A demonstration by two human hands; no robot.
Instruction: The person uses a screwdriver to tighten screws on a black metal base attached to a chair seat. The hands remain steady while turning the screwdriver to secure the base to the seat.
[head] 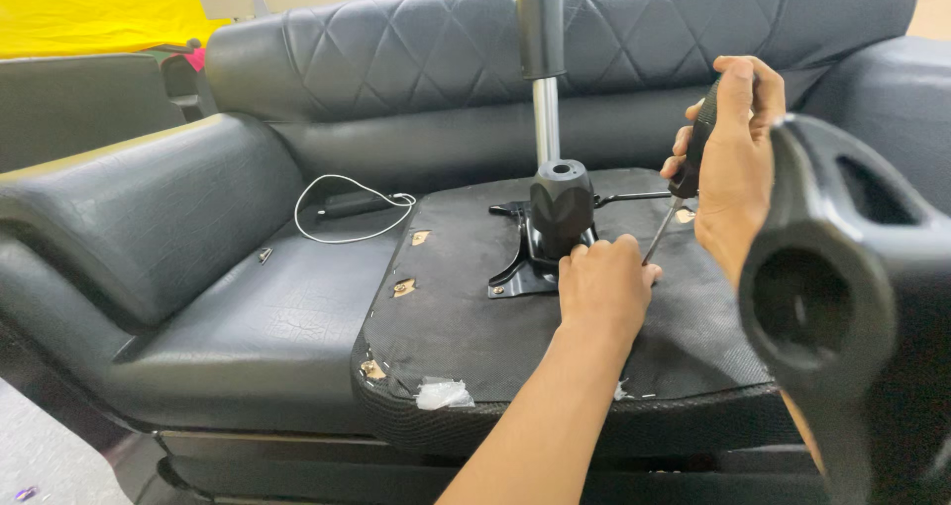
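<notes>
An upturned black chair seat [466,317] lies on a black leather sofa [238,307]. A black metal mounting plate [515,267] with a plastic-covered hub [561,203] sits on it, and a gas-lift column [542,59] rises from the hub. My right hand [735,158] grips a black-handled screwdriver [684,183], its shaft slanting down toward the plate's right side. My left hand [602,287] rests on the plate by the screwdriver tip, fingers curled; anything pinched there is hidden.
A black plastic chair armrest [842,297] looms close at the right. A thin white cable [342,208] and a small screw [264,254] lie on the sofa cushion. Torn fabric and white scraps [443,394] mark the seat's front edge. Yellow cloth [99,10] hangs far left.
</notes>
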